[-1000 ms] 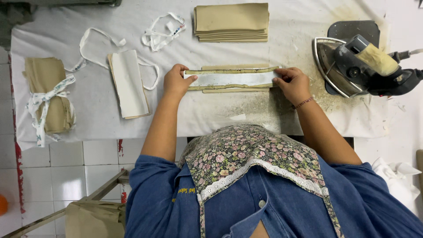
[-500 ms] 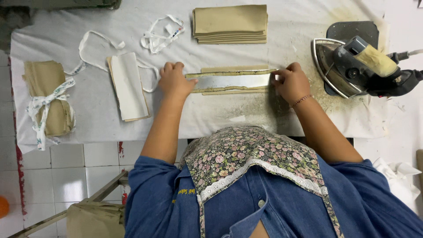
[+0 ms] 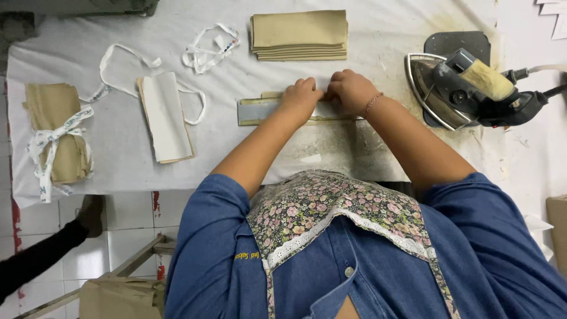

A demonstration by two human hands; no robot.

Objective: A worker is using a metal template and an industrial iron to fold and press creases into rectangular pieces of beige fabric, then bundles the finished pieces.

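Both hands bunched together on the folded strip, mid-bench

The left hand [image 3: 300, 97] and right hand [image 3: 349, 91] sit side by side, fingers curled and pressing down on a long grey-and-tan fabric strip [image 3: 255, 110]; the strip's long axis runs left-right across the white bench [image 3: 118, 171], and its free end sticks out past the left hand, so that hand's nearer to it; iron [image 3: 466, 88] rests off to the right, tan stack [image 3: 299, 35] just behind the hands.
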